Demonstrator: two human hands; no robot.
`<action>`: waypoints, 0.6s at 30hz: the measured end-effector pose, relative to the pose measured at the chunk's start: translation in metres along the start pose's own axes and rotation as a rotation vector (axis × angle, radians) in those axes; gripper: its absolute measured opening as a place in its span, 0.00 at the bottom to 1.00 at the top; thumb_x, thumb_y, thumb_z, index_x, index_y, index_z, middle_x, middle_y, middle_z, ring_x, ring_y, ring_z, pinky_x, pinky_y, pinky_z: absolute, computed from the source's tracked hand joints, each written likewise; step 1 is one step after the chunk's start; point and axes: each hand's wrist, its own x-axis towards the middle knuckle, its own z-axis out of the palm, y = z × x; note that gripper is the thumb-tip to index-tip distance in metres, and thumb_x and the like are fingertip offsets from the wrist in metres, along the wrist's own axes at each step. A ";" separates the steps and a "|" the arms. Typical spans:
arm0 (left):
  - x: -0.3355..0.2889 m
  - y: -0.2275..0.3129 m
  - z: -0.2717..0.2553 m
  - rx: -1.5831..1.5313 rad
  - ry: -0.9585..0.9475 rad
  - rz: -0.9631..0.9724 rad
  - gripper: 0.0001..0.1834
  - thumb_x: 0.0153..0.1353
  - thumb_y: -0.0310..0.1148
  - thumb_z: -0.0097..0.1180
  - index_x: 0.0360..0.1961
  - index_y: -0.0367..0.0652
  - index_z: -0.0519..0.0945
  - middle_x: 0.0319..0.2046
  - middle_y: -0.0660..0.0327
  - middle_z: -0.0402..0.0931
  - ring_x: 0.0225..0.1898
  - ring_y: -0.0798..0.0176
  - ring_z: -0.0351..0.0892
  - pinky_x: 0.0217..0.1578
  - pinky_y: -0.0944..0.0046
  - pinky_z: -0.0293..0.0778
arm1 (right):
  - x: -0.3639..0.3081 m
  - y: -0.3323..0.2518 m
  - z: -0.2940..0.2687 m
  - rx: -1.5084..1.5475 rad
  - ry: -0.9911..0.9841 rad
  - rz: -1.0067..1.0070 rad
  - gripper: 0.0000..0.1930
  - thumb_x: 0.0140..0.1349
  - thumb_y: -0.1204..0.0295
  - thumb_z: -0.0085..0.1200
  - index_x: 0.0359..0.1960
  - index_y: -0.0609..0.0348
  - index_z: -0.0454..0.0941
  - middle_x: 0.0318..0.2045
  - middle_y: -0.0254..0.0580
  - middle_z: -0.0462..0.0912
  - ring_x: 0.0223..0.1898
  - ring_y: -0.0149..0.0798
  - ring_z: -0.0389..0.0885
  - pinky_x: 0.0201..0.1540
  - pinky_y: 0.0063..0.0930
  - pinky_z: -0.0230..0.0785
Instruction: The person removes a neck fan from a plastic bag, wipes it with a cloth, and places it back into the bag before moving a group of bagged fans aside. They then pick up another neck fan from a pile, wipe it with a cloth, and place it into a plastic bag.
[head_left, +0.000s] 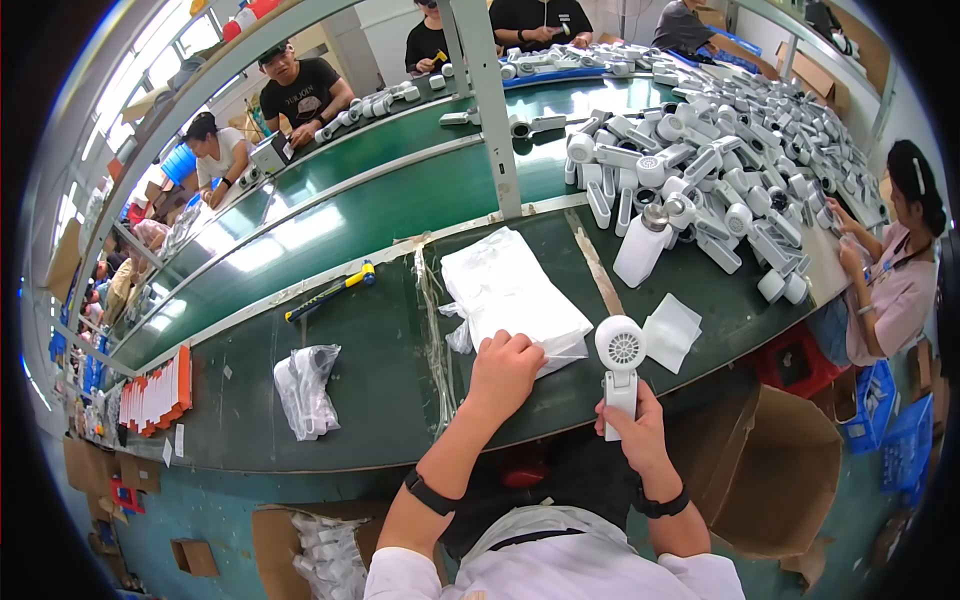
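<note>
My right hand [640, 432] grips a white handheld fan [620, 347] by its handle, its round slotted head upright and facing me. At the near edge of a stack of thin white plastic bags [510, 280], my left hand [507, 378] has its fingers curled and pressed on the plastic. The fingertips are partly hidden. A loose white bag or sheet [672, 332] lies just right of the fan. Further left on the green bench [225, 430] rests a fan wrapped in clear plastic [307, 392].
A large pile of white fans [700, 170] covers the far right. Behind the bags stands a white bottle with a metal cap [643, 245]. A yellow-and-black hammer [330, 290] lies left, beyond orange boxes [157, 390]. A metal post [497, 130] rises ahead. Cardboard boxes [770, 470] flank me; people work around.
</note>
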 end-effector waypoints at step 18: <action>0.014 -0.004 -0.025 -0.522 0.039 -0.278 0.06 0.59 0.27 0.57 0.36 0.37 0.82 0.31 0.52 0.78 0.33 0.49 0.79 0.35 0.58 0.74 | -0.004 -0.007 0.003 -0.217 -0.231 0.181 0.20 0.62 0.71 0.57 0.55 0.62 0.71 0.27 0.38 0.80 0.22 0.27 0.77 0.24 0.21 0.71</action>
